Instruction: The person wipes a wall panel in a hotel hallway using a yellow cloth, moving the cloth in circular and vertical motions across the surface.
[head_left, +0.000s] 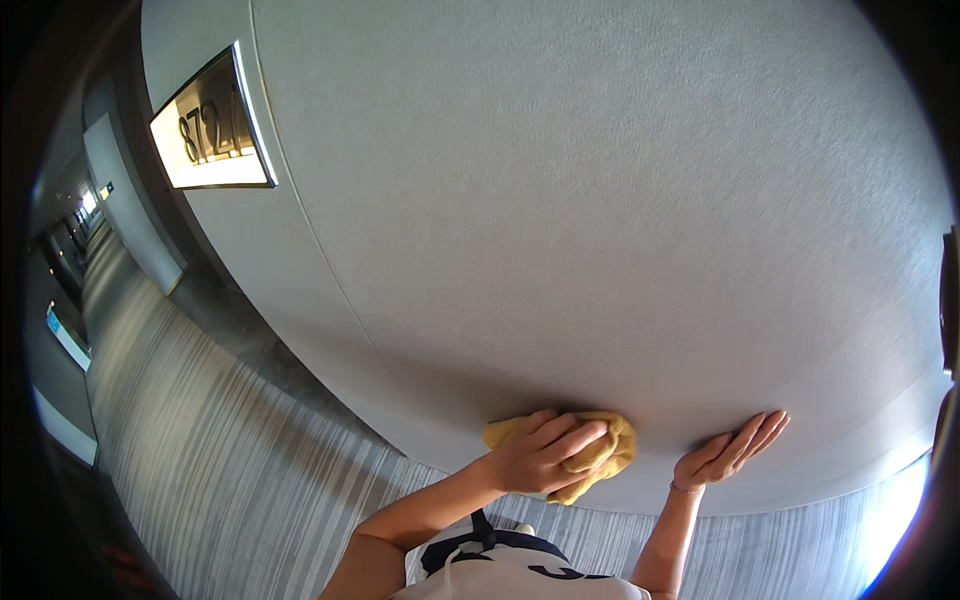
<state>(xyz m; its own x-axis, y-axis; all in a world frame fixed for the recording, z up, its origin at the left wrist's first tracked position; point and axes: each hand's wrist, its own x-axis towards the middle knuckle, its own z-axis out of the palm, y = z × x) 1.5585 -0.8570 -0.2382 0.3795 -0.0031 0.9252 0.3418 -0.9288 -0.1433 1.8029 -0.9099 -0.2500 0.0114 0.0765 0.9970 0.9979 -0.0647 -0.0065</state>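
My left hand (544, 457) grips a bunched yellow cloth (619, 450) and presses it to the lower part of a pale grey textured wall (585, 225). Folds of the cloth stick out on both sides of the fingers. To the right, my right hand (727, 454) is stretched out flat with nothing in it, its edge at or very near the same wall; whether the palm touches cannot be made out. A thin band circles that wrist.
A lit number sign (217, 127) is mounted at the wall's upper left, beside a vertical seam (300, 195). Striped carpet (225, 427) runs down a long corridor at left. Bright light falls on the floor at lower right. A dark object (950, 300) stands at the right rim.
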